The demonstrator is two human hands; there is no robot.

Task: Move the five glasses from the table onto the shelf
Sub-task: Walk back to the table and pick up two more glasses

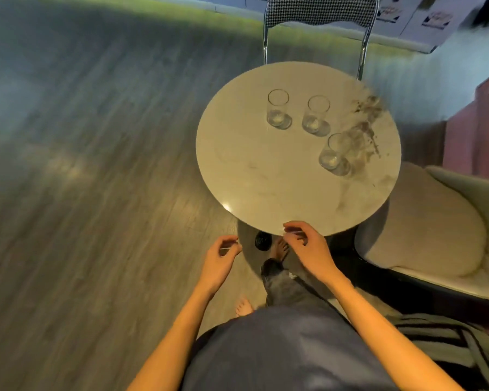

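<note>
Three clear empty glasses stand upright on the round marble table: one at the far left, one beside it, and one nearer and to the right. My left hand hovers over the floor just short of the table's near edge, fingers curled loosely and holding nothing. My right hand is at the table's near rim, fingers apart and empty. Both hands are well short of the glasses. No shelf is in view.
A metal-framed chair with a houndstooth back stands behind the table. A cream cushioned seat sits to the right, touching the table's edge. Wooden floor spreads to the left. My bare feet are under the table's near side.
</note>
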